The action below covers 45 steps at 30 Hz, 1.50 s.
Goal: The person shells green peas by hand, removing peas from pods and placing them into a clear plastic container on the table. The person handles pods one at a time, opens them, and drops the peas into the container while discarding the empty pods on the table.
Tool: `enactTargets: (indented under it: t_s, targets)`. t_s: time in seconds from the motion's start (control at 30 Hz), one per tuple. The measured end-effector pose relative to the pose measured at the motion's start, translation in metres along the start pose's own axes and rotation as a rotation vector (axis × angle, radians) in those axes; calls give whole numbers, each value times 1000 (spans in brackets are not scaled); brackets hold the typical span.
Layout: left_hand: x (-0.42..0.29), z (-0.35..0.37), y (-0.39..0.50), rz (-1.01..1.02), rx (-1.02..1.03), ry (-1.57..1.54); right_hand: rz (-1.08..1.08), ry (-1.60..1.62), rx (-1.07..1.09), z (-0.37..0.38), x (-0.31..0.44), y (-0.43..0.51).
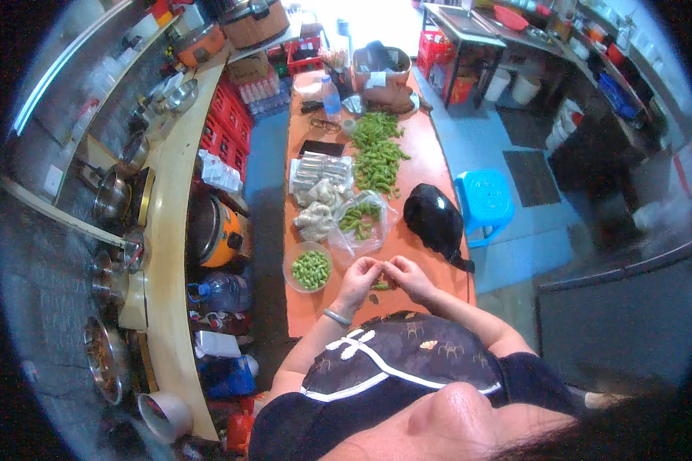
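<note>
My left hand (360,278) and my right hand (406,278) meet at the fingertips above the orange table (334,311). Whatever is pinched between them is too small to make out. A green pod (380,285) lies on the table just below the fingers. Left of my left hand is a round bowl of shelled green beans (311,269). Beyond my hands, a clear plastic bag (354,245) lies open with green pods (360,222) in it. Farther off, a long heap of green pods (378,152) spreads over the table.
A shiny black bag or helmet-like thing (432,219) lies at the table's right edge, beside a blue plastic stool (484,199). Crumpled whitish cloth or bags (322,207), a dark phone (322,148) and a water bottle (330,98) are on the left side. A long counter (170,230) runs farther left.
</note>
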<state>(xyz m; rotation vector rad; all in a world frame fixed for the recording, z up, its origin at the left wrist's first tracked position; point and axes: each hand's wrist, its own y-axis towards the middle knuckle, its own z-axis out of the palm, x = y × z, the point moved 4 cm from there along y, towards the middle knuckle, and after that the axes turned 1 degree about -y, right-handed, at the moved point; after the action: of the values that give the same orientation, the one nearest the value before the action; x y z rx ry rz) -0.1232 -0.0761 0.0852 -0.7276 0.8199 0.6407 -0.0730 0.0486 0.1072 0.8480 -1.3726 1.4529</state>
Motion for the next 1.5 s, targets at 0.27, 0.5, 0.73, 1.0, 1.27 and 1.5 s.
enactTargets:
  t_s: [0.27,0.5,0.73,1.0,1.27,1.5]
  targets:
    - [2,-2,-11,27,117,2,60,-21,194,0,3,-7]
    - [0,-6,-11,-3,187,86,66,-35,243,-2,6,-10]
    - [7,-8,-6,-46,174,61,14,-14,185,-2,7,-12]
    - [20,-6,-5,-164,81,-126,-17,-245,-5,-6,4,-6]
    - [16,-3,-6,-110,4,17,-171,-474,-60,-6,6,-7]
    - [6,-3,-4,-43,17,85,-378,-670,-52,1,21,-11]
